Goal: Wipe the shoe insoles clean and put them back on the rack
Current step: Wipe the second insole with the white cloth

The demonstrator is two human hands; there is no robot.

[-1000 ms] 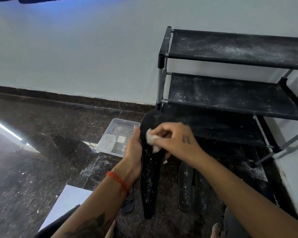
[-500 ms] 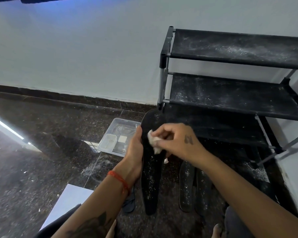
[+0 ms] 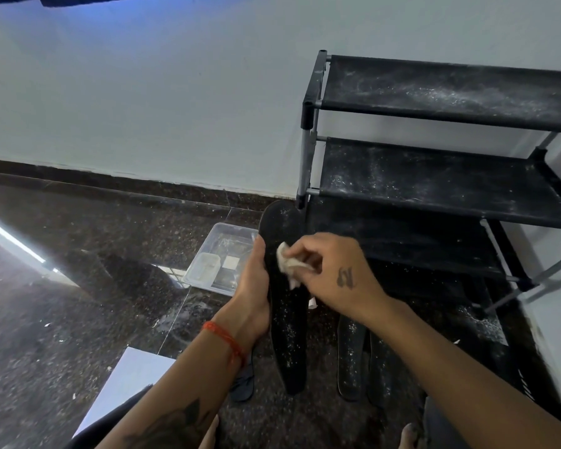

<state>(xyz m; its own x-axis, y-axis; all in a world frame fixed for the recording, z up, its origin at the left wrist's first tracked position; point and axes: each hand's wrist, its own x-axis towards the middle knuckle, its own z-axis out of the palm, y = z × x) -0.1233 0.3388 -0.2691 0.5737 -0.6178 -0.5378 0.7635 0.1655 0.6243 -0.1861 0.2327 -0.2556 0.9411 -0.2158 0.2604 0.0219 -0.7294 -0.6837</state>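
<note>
item: long black foam shoe insole (image 3: 287, 335), speckled with white dust, held lengthwise above the dark speckled stone floor (image 3: 62, 319), toe end pointing toward the black fabric-shelved metal shoe rack (image 3: 434, 176). the insole is gripped along its left edge by the left hand (image 3: 253, 286), fingers curled behind it and thumb laid along the edge; a red thread bracelet (image 3: 225, 340) is worn on that wrist. a small crumpled white cloth (image 3: 289, 264) is pinched in the fingertips of the right hand (image 3: 334, 273) and pressed against the upper part of the insole's face. a small tattoo is seen on the back of the right hand. two further dark dusty insoles (image 3: 361, 358) are laid side by side on the floor just right of the held one, in front of the rack. the rack's shelves are streaked with white dust. a clear plastic rectangular tray (image 3: 219, 257) is set on the floor left of the rack, partly hidden behind the left hand. a flat white sheet (image 3: 123, 380) is laid on the floor at lower left, beside the left forearm.
</note>
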